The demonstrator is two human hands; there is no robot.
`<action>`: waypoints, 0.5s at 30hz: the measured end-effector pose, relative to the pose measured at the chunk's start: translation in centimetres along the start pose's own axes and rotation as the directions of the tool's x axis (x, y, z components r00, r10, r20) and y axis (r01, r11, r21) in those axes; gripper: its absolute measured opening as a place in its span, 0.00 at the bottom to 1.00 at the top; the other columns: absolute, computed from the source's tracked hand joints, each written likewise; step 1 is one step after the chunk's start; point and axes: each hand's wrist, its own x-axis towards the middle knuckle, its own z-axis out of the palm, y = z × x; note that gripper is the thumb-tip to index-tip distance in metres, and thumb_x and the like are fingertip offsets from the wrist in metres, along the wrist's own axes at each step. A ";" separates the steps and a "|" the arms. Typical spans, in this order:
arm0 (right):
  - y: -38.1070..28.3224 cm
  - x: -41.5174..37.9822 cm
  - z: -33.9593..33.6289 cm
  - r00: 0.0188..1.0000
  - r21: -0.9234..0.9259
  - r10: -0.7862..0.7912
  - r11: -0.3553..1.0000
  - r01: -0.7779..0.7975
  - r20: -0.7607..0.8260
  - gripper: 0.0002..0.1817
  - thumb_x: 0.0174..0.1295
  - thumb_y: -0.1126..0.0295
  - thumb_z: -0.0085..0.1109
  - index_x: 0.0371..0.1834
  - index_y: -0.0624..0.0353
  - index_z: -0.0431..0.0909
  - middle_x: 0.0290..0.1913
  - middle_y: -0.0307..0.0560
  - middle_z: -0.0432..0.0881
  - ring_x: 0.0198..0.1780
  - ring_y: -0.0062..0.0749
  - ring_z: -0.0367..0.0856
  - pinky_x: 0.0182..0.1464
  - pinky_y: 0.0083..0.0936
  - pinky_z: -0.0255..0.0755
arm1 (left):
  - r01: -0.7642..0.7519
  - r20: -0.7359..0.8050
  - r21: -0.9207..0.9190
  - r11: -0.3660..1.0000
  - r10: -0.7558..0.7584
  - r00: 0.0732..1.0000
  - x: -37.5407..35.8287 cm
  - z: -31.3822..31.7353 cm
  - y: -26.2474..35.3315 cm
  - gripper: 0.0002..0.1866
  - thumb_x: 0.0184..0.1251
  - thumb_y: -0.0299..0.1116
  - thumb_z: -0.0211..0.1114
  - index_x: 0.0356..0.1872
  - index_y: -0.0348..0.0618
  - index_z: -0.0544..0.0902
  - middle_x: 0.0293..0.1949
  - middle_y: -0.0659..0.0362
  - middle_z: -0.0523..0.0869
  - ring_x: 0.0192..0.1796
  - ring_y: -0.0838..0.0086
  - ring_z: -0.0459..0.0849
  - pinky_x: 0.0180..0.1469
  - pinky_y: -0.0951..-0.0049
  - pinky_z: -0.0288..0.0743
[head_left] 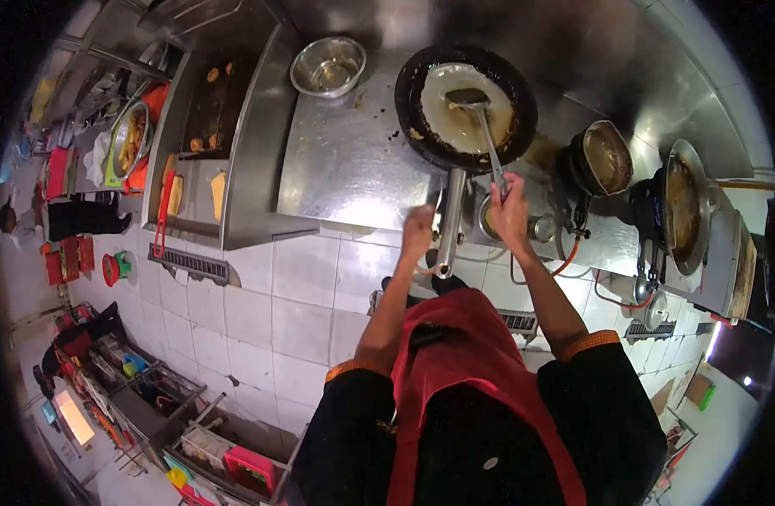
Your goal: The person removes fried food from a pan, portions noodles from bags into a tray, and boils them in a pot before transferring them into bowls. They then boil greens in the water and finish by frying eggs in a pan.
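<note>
A black wok [407,101] sits on the steel cooking counter in front of me, holding a pale, milky layer [455,76]. My right hand [510,212] is closed around the handle of a ladle [489,139], whose dark bowl rests in the pale layer. My left hand [418,234] is just left of the wok's thick metal handle [451,221]. It is smeared by motion, with the fingers partly hidden at the counter's front edge.
A steel bowl [327,67] stands at the back left of the counter, beside a deep griddle [203,105] with several round pieces. On the right are a pot [608,158] and a wide pan [685,207]. Another person [75,218] is at far left.
</note>
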 end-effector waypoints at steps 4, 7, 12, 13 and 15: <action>-1.6 -0.4 -1.7 0.997 0.053 0.049 0.997 -0.052 0.058 0.20 0.59 0.67 0.60 0.49 0.64 0.67 0.36 0.61 0.79 0.35 0.53 0.79 0.35 0.37 0.72 | 0.073 0.098 0.029 0.997 -0.075 0.992 -0.7 0.7 -6.9 0.15 0.63 0.31 0.55 0.49 0.36 0.79 0.34 0.52 0.85 0.36 0.68 0.83 0.43 0.73 0.76; 0.9 -1.5 -2.5 0.991 0.040 0.118 0.992 -0.116 -0.063 0.19 0.64 0.66 0.54 0.55 0.63 0.67 0.46 0.50 0.73 0.49 0.33 0.72 0.51 0.29 0.67 | 0.331 0.440 -0.049 0.942 -0.278 0.854 -0.7 1.2 -10.1 0.14 0.60 0.33 0.59 0.42 0.35 0.83 0.36 0.50 0.85 0.35 0.67 0.82 0.43 0.70 0.76; -3.0 -2.2 -7.2 0.981 0.323 0.066 0.947 -0.004 -0.183 0.25 0.70 0.55 0.42 0.61 0.62 0.59 0.49 0.50 0.71 0.52 0.36 0.71 0.57 0.33 0.65 | 0.401 0.425 0.242 0.883 -0.469 0.774 0.1 -0.9 -3.3 0.21 0.60 0.49 0.61 0.42 0.40 0.84 0.37 0.50 0.85 0.39 0.65 0.83 0.46 0.59 0.75; -4.7 -2.6 -8.2 0.988 0.273 0.020 0.962 0.023 -0.152 0.27 0.69 0.51 0.41 0.62 0.61 0.57 0.50 0.51 0.72 0.51 0.36 0.72 0.55 0.34 0.66 | 0.039 0.462 0.405 0.914 -0.241 0.854 0.1 6.3 -12.2 0.18 0.60 0.45 0.61 0.46 0.46 0.83 0.44 0.48 0.82 0.43 0.61 0.82 0.50 0.61 0.74; -4.2 -0.6 -6.9 0.992 0.475 0.053 0.880 0.006 -0.111 0.30 0.68 0.47 0.39 0.63 0.60 0.56 0.51 0.51 0.72 0.51 0.35 0.73 0.56 0.35 0.66 | 0.251 0.295 0.072 0.965 -0.261 0.919 0.3 12.0 -17.1 0.43 0.54 0.49 0.66 0.71 0.52 0.56 0.62 0.42 0.70 0.65 0.51 0.67 0.61 0.48 0.65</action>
